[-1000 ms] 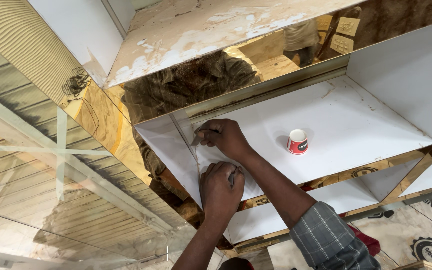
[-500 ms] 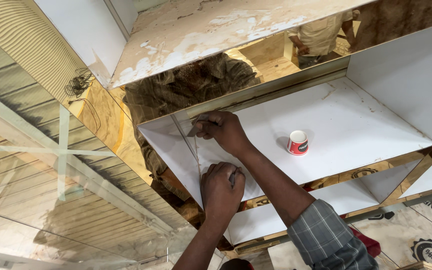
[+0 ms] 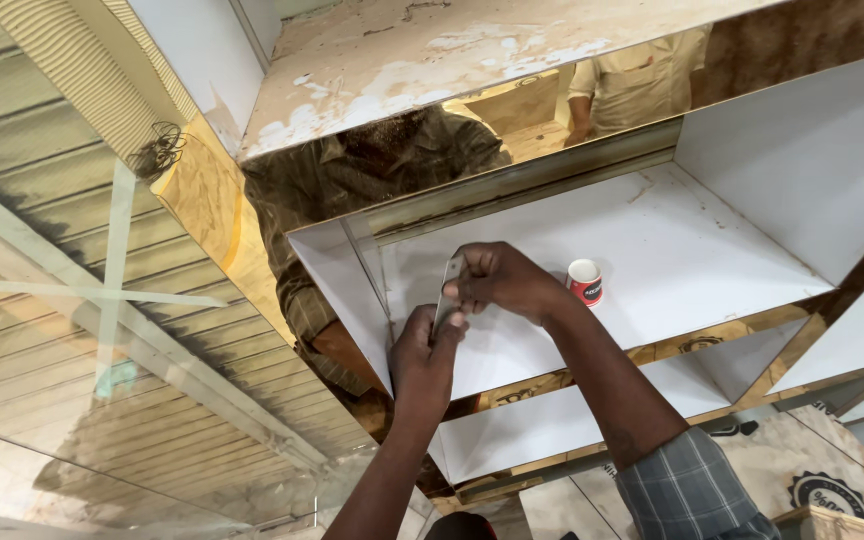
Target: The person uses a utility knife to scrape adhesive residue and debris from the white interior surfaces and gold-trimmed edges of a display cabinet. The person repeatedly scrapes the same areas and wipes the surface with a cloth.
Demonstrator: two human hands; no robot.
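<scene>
Left hand (image 3: 424, 355) and right hand (image 3: 500, 281) both pinch a thin metal strip (image 3: 446, 296) over the white shelf panel (image 3: 672, 250). Strip judged light, stiff, slippery; best held at its ends.

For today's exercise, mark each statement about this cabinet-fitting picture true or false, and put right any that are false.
1. Both hands hold a thin strip. True: the left hand and right hand grip the pale strip.
2. A blue bowl sits on the shelf. False: a small red and white cup stands on the white shelf.
3. The cup lies on its side. False: it stands upright.
4. The right sleeve is checked. True.
</scene>
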